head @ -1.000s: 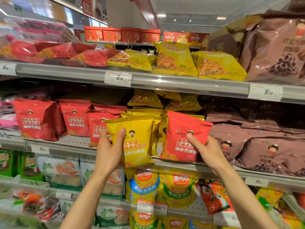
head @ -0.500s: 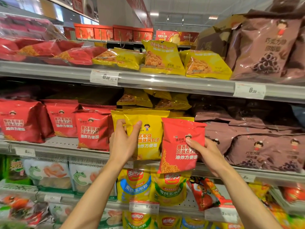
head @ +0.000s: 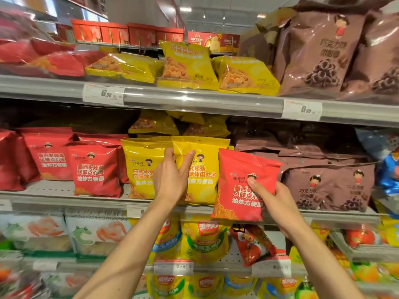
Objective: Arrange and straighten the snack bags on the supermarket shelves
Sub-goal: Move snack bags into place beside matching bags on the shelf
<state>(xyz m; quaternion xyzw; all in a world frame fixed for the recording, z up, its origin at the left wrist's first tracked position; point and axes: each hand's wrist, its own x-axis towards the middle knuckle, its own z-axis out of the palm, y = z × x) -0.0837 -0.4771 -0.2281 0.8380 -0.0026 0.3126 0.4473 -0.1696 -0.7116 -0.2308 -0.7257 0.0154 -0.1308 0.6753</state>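
Note:
My left hand (head: 171, 178) grips the left edge of an upright yellow snack bag (head: 203, 167) on the middle shelf (head: 64, 200); thumb and fingers curl round its upper left side. A second yellow bag (head: 140, 167) stands just left of it, partly behind my hand. My right hand (head: 273, 200) holds a red snack bag (head: 239, 182) by its right side, thumb across the front, in front of the shelf edge and to the right of the yellow bags. Red bags (head: 96, 169) of the same kind stand further left on that shelf.
Brown chocolate-snack bags (head: 328, 184) fill the middle shelf's right part. The upper shelf (head: 194, 102) carries red, yellow (head: 187, 65) and brown (head: 319, 52) bags above price tags. Lower shelves hold yellow corn-snack bags (head: 205, 238) and white shrimp-snack bags (head: 38, 229).
My left hand has carried the yellow bag up and back onto the middle shelf, standing it beside another yellow bag. The red bag in my right hand has dropped slightly and moved right.

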